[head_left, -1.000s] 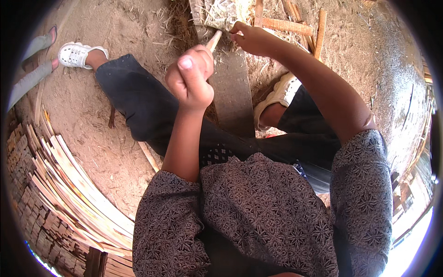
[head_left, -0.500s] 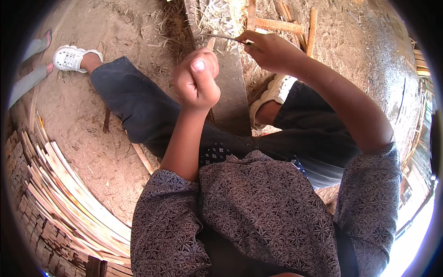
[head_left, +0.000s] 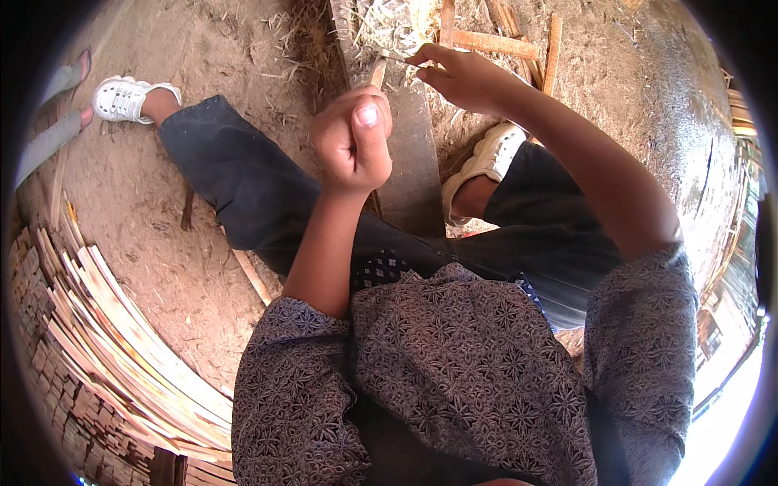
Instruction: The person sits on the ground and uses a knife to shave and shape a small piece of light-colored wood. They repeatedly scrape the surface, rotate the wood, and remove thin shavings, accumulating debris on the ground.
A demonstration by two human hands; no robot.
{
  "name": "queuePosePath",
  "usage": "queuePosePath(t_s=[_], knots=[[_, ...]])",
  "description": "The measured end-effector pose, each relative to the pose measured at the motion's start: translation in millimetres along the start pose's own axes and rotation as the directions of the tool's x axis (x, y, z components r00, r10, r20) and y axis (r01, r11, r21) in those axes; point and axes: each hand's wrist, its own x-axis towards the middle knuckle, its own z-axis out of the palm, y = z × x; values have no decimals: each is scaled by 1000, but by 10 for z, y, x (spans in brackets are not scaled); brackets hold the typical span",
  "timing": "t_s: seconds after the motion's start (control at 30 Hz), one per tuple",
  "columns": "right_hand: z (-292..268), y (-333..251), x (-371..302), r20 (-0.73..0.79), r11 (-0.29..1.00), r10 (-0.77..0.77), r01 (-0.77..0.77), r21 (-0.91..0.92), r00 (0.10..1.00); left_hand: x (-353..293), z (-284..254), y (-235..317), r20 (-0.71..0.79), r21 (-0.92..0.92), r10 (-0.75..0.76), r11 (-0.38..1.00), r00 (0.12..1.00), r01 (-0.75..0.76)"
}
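Note:
My left hand [head_left: 352, 138] is a fist, thumb on top, wrapped round a thin wooden strip [head_left: 378, 73] whose end sticks out beyond the fingers. Ahead and to the right, my right hand [head_left: 466, 78] grips a knife [head_left: 397, 57]; its handle is mostly hidden in the fingers. The thin blade points left, at the tip of the strip, and seems to touch it. Both hands are above a grey wooden plank [head_left: 408, 154] that runs away from me between my legs.
Pale shavings [head_left: 395, 28] heap at the plank's far end, with loose wooden pieces [head_left: 496, 43] to the right. Long split strips [head_left: 134, 340] lie at the lower left beside stacked short pieces [head_left: 77, 405]. Another person's legs [head_left: 57, 138] show at the far left.
My right hand has moved slightly left and away from me, bringing the knife to the strip's end. My left hand has shifted a little right and nearer me, showing more of the strip.

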Motion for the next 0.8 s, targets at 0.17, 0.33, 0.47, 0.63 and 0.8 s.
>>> queuePosePath(t_s=[0.17, 0.33, 0.47, 0.63, 0.8], knots=[[-71, -158, -166, 72, 999, 12, -15, 42, 997, -27, -84, -1, 59, 42, -41, 998, 997, 39], [120, 216, 50, 27, 987, 158, -158, 21, 987, 31, -11, 73, 90, 14, -49, 999, 995, 48], [54, 1, -67, 44, 993, 53, -57, 106, 998, 5, -76, 38, 36, -33, -66, 997, 997, 67], [200, 263, 88, 28, 984, 162, -164, 71, 986, 27, -66, -13, -1, -100, -80, 992, 997, 80], [141, 153, 48, 35, 981, 126, -130, 142, 991, -12, -114, 21, -3, -27, -72, 997, 997, 72]])
